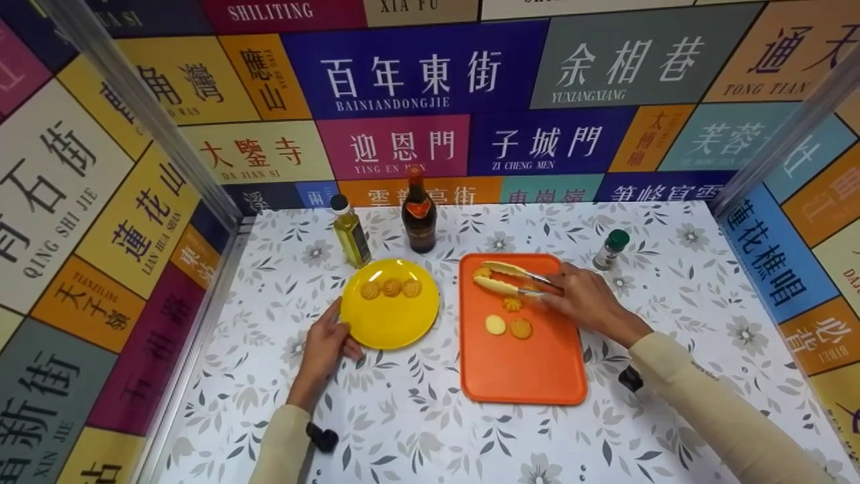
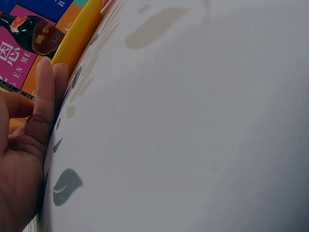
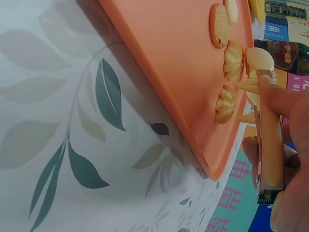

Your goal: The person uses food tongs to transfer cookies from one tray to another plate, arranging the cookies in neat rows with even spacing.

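Observation:
My right hand (image 1: pixel 584 296) grips a pair of tongs (image 1: pixel 537 277) over the far part of an orange tray (image 1: pixel 524 376). At the tongs' tips, partly covered, is a golden cookie (image 1: pixel 482 273); whether they squeeze it I cannot tell. A flower-shaped cookie (image 1: pixel 512 305) lies just nearer, then a pale round cookie (image 1: pixel 495 325) and a browner round cookie (image 1: pixel 521 328). In the right wrist view, two ridged cookies (image 3: pixel 225 104) lie by the tongs. My left hand (image 1: pixel 327 339) touches the left rim of a yellow plate (image 1: pixel 390 326), fingers fairly straight. Three swirled cookies (image 1: pixel 392 288) sit in a row on it.
Behind the plate stand an oil bottle (image 1: pixel 351 235) and a dark brown bottle (image 1: pixel 420 218). A small green-capped shaker (image 1: pixel 611 249) is beyond my right hand. Lettered panels (image 1: pixel 410 74) wall the back and sides of the floral-patterned table (image 1: pixel 403 430).

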A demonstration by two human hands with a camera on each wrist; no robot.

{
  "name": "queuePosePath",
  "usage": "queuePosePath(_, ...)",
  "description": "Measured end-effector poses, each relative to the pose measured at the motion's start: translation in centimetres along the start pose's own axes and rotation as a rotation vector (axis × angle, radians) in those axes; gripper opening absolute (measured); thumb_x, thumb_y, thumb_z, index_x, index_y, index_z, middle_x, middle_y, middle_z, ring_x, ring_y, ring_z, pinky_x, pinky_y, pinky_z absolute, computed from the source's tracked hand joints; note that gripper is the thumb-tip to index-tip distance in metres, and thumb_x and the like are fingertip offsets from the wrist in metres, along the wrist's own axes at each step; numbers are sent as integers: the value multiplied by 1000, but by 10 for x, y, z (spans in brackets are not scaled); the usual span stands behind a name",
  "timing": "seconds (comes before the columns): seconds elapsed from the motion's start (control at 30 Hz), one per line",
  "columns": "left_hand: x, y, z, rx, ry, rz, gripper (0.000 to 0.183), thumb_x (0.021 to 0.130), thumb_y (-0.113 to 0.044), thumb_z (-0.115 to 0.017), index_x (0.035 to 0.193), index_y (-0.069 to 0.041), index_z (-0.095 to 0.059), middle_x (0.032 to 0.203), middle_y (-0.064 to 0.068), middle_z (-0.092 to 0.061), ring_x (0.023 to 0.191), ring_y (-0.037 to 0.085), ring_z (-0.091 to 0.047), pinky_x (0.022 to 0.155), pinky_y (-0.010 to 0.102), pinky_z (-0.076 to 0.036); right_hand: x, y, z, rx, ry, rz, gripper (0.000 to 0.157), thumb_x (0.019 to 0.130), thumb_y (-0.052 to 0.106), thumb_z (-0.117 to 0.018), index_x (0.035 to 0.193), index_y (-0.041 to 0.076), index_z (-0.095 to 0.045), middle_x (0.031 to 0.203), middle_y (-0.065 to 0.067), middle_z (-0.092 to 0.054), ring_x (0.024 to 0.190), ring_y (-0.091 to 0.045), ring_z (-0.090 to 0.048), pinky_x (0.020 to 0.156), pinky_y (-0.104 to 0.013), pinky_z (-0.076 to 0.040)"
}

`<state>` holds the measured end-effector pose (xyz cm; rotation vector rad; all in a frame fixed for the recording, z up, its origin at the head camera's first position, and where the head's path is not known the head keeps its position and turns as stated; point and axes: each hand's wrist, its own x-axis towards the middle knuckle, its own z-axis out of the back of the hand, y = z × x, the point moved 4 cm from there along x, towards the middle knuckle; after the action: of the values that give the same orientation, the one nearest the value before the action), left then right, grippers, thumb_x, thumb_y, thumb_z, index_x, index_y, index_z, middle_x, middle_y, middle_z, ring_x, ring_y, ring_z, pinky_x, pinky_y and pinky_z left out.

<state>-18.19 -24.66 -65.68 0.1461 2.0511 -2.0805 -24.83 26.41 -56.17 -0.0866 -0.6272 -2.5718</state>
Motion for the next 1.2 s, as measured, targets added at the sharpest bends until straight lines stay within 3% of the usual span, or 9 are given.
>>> queuePosePath(0.37, 0, 0, 0, -19, 13, -15, 64, 112, -8, -55, 173, -14, -37, 77, 26, -72, 57, 28, -72, 56, 38, -66, -1, 0, 1, -5, 18, 5, 41, 98, 29, -86, 127, 0, -81, 100, -12, -66, 81, -24, -59, 70, -37, -49)
queuePosePath(0.6, -1, 0, 0, -24, 31, -60, 63, 113, -7, -55, 173, -12, -37, 76, 26, -72, 57, 28, -72, 56, 36, -66, 2, 1, 0, 7, 48, -21, 42, 97, 27, -87, 127, -1, -80, 107, -14, -70, 87, -25, -63, 74, -38, -53)
queuePosePath(0.87, -1, 2, 1, -27, 17, -38, 63, 112, -8, -56, 172, -15, -39, 76, 25, -72, 56, 28, -72, 55, 37, -66, 9, 5, -2, 1, 63, -31, 38, 96, 30, -88, 118, -1, -81, 96, -14, -63, 78, -22, -56, 68, -34, -45)
queuePosePath(1.2, 0, 1, 0, -5, 8, -22, 63, 112, -9, -56, 172, -16, -40, 76, 27, -72, 56, 29, -72, 56, 38, -66, 7, 7, -5, -40, 73, 25, 43, 99, 30, -85, 128, -1, -80, 96, -8, -59, 76, -21, -54, 65, -32, -43)
